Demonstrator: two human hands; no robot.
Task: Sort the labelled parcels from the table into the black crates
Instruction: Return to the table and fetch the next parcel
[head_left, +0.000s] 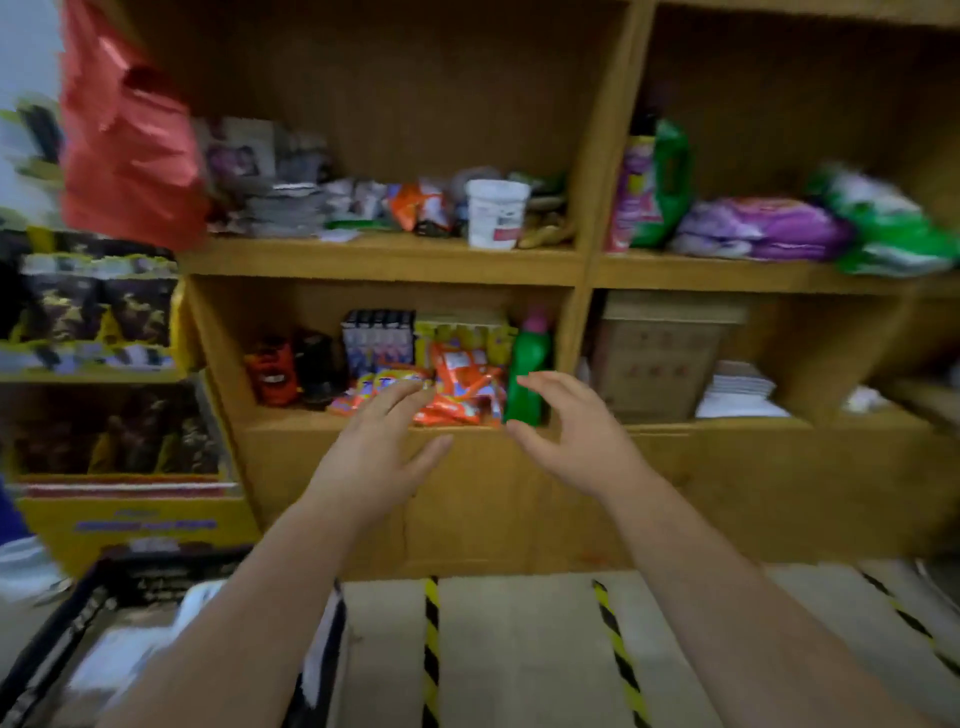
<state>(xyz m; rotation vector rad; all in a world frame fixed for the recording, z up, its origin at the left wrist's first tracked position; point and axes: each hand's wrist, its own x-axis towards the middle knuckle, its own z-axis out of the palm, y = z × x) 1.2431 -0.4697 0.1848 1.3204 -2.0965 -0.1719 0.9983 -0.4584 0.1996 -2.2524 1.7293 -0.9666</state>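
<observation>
Head view: everything is softened by motion blur, so fine detail, labels included, cannot be read; the account runs from the nearest things outward.
Black crate (62, 634): seen at the lower left, nearest the wearer; pale wrapped parcels (130, 654) are lying inside it, which is judged to be sorting already done; whether they are labelled cannot be told.
Table (519, 649): a pale surface crossed by yellow-and-black striped tape (431, 639), just beside the crate; no parcel is seen on the part in view, so the remaining ones are judged to lie outside the frame.
Left hand (374, 457): held up over the table, fingers spread and straight, nothing gripped; the palm is turned toward the other hand.
Right hand (576, 441): raised level with the left, fingers loosely curved, thumb apart, nothing held; the two hands are kept apart, a pose judged to suit taking a parcel between them, or simply hands freed after a release.
Wooden shelf unit (384, 260): stands behind the table, well beyond the hands; a green bottle (527, 374) and orange packets (462, 384) appear behind the fingers but are not touched.
Red bag (124, 145): hangs at the upper left, in front of the shelving.
Yellow display stand (130, 519): stands left of the shelving, stocked with dark packs.
</observation>
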